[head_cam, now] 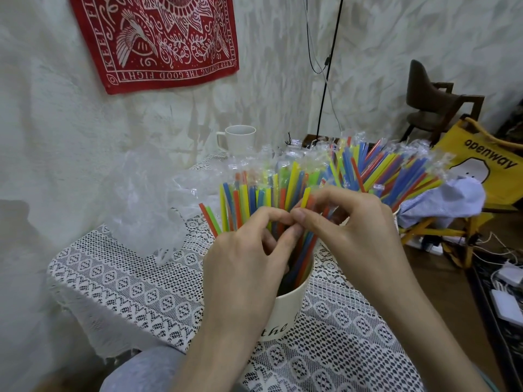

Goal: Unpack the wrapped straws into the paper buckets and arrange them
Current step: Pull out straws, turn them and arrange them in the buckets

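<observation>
A white paper bucket (pixel 285 309) with black lettering stands on the lace-covered table, filled with upright unwrapped coloured straws (pixel 254 199). Behind it to the right, a second bucket, mostly hidden, holds a fan of straws in clear wrappers (pixel 390 168). My left hand (pixel 243 267) and my right hand (pixel 356 227) meet above the near bucket. Their fingertips pinch among the straws there; a yellow straw (pixel 305 198) and an orange one rise from between the right hand's thumb and fingers.
A heap of clear plastic wrapping (pixel 147 210) lies on the table to the left. A white mug (pixel 239 138) stands at the back by the wall. A yellow folding chair (pixel 481 176) with cloth on it and a brown chair stand to the right, cables on the floor.
</observation>
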